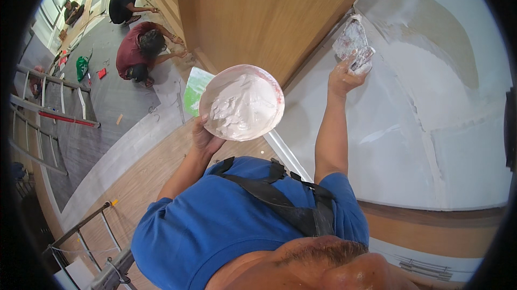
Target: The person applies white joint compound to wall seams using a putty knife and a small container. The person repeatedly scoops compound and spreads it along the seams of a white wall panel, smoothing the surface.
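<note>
In mid-frame, the left hand grips a round tub of pale putty, a green-and-white scraper beside its rim. Upper right, the right hand clasps a putty-caked trowel by a white panel; 2 co-workers crouch upper left.

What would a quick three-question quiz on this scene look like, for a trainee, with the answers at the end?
1. True or false: the right hand holds a smeared flat tool.

2. Multiple choice: what is in the round tub that the left hand holds?
a) loose nails
b) pale paste
c) clear water

3. Fill in the blank: of the people on the floor, the crouching co-worker nearest the tub wears a ____ top.

Key:
1. True.
2. b
3. dark red
</note>
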`<state>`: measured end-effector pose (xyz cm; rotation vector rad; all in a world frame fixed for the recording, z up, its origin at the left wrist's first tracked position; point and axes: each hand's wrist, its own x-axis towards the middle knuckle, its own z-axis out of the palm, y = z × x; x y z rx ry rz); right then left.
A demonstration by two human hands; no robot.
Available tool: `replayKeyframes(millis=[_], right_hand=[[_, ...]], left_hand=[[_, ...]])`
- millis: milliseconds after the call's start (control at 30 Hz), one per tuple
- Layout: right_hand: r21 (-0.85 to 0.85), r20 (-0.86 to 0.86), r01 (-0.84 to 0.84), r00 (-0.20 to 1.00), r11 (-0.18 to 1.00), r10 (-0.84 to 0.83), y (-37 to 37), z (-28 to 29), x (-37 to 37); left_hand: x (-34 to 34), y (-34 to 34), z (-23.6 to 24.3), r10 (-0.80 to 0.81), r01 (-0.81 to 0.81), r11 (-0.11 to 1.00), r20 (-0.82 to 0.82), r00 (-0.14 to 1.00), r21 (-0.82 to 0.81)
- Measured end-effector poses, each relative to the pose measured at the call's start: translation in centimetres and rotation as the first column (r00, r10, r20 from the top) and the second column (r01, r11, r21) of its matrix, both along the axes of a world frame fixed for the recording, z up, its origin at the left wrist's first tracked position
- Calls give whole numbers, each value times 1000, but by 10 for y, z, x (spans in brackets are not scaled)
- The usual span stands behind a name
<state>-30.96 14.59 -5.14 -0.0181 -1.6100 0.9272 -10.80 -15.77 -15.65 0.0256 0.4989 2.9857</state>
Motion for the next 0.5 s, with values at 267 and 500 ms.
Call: replayKeyframes(millis=[267, 500], right_hand=[[-117, 9, 9, 1000, 993, -8, 27, -3, -45], [-88, 72, 198, 979, 976, -192, 50, -17, -63]], left_hand=[[-8, 2, -17, 62, -61, 998, 61, 996, -14], [-9, -1, -16, 38, -35, 997, 48, 998, -65]])
